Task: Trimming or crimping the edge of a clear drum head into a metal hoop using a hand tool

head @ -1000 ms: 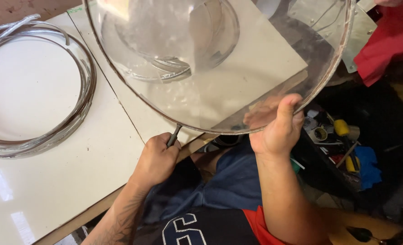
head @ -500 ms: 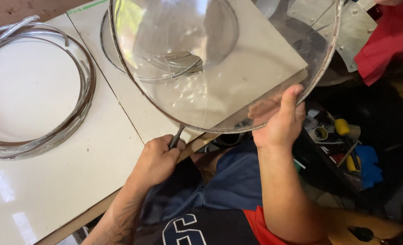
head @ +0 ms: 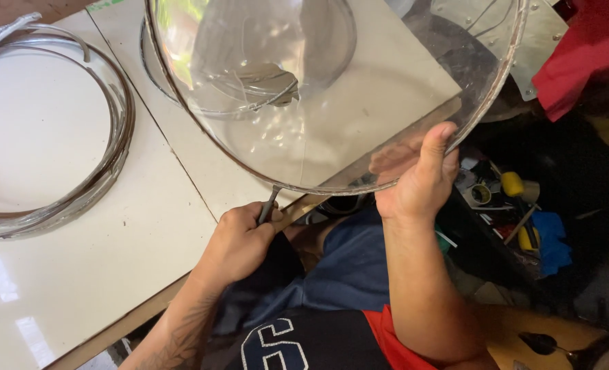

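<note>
A large clear plastic dome (head: pixel 332 89) is held tilted over the white table (head: pixel 78 260), its rim edged with a thin dark strip. My right hand (head: pixel 417 181) grips the rim at its lower right, thumb up along the edge. My left hand (head: pixel 239 240) is closed around a small dark-handled tool (head: pixel 270 204) whose tip touches the rim's lowest point. A second clear dome shape (head: pixel 250 68) shows through the first, lying on the table behind it.
A coil of clear and brown edging strip (head: pixel 109 157) lies on the table at left. Right of the table sits a dark tray of tools (head: pixel 506 199) with yellow and blue items. Red cloth (head: pixel 578 62) and a riveted metal sheet (head: pixel 530 34) lie at upper right.
The dome has turned and shifted right in my hands, so its left edge now sits farther right. Both hands keep their hold at the rim.
</note>
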